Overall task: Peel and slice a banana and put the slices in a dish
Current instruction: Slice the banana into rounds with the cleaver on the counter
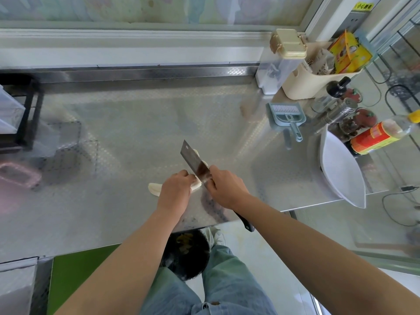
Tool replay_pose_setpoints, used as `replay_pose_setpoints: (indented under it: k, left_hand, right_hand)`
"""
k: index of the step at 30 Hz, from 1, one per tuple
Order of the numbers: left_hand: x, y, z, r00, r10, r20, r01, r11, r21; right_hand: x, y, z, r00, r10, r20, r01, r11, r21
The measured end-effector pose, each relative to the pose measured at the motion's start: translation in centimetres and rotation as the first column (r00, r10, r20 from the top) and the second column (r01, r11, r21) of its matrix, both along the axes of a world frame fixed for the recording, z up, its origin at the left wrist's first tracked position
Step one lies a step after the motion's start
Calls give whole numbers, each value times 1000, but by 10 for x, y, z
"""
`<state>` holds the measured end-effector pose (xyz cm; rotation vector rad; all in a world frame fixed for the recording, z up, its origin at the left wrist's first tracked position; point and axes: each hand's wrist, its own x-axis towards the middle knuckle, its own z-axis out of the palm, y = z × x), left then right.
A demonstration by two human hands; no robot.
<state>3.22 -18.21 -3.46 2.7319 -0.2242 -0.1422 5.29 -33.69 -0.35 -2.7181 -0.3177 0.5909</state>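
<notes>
Peeled banana [155, 189] on steel counter [113, 133], long axis running from 8 o'clock to 2 o'clock; rounded uncut end points to 8 o'clock, clear of the hands; middle hidden under left hand [175, 189], whose curled fingers hold it down; cut end lies just beside the cleaver [195, 163]; right hand [227, 189] grips the cleaver where blade meets handle, blade running 11 o'clock to 5 o'clock across the banana; pale slices [205, 164] lie beyond the blade toward 1 o'clock; white dish [341, 173] stands well apart at 3 o'clock, near the counter's edge.
</notes>
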Motion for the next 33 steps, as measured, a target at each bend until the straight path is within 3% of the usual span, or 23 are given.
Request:
replay_pose_setpoints:
  k: [26,33]
  left_hand:
    - [2,1,-3,1000,2,-15,-3,1000,-22]
    - [1,3,-3,1000,-10,-20,10,999,-32]
  right_hand:
    - [-5,13,-12,999,31,-22,-33,996,-81]
    - [-12,15,-19,994,-10,-111,-3,993,-117]
